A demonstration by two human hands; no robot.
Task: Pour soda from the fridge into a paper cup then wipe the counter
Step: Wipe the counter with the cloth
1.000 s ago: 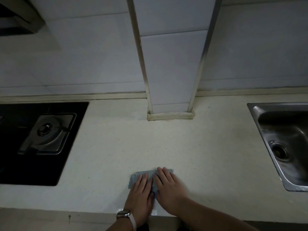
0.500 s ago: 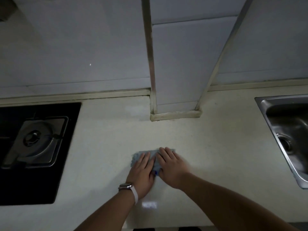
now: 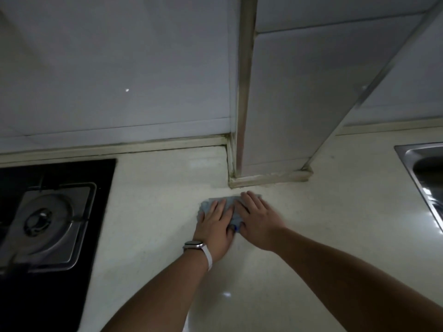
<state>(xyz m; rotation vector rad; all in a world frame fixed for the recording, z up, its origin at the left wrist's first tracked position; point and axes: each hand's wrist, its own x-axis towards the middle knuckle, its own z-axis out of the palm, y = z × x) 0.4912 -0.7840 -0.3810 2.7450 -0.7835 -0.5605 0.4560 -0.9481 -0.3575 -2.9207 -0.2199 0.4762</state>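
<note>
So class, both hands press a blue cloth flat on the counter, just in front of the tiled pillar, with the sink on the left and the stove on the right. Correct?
Not quite. The head view shows the stove left, the sink right. Otherwise correct: left hand and right hand press the cloth on the counter before the pillar.

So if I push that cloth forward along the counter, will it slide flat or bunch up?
The cloth looks thin and floppy, so it would probably bunch if pushed from one edge. Both hands lie flat on it, which should keep it spread. The counter looks smooth and glossy, so it likely glides easily.
</note>
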